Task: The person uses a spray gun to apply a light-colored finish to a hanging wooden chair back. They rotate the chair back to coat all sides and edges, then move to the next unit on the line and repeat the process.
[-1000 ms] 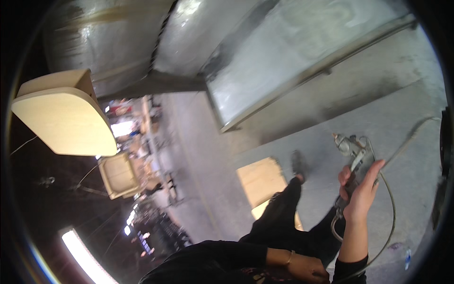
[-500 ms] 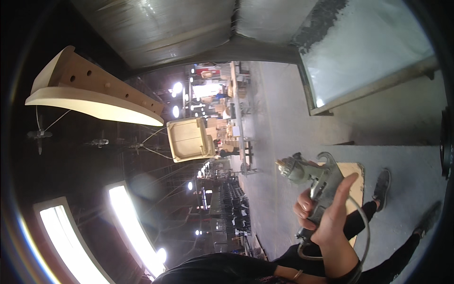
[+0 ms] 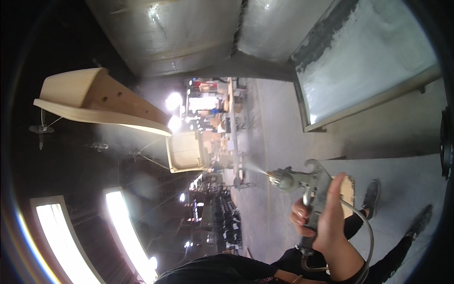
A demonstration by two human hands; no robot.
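My right hand (image 3: 326, 222) is wrapped around the handle of a metal spray gun (image 3: 314, 189), thumb along its back and fingers at the trigger. A white jet of mist leaves the nozzle toward the upper left. In that direction hangs a pale wooden part (image 3: 71, 90) with a curved edge and round holes, held by thin wires. A second wooden part (image 3: 187, 151), squarish and framed, hangs beside it, with haze around both. My left hand does not show; a bare forearm (image 3: 286, 275) with a thin band appears at the lower edge.
A hose (image 3: 369, 236) loops from the gun past my wrist. Greyish metal-like panels (image 3: 189, 33) and a whitish coated panel (image 3: 364, 61) bound the top. Bright lamps (image 3: 125, 227) are at lower left. Wire hangers (image 3: 41, 128) stand by the parts; a pale board (image 3: 348, 191) is near my feet.
Mist now streams from the nozzle, where none showed before. The spray gun has shifted slightly left. The nearer wooden part has turned and moved right, showing fewer holes.
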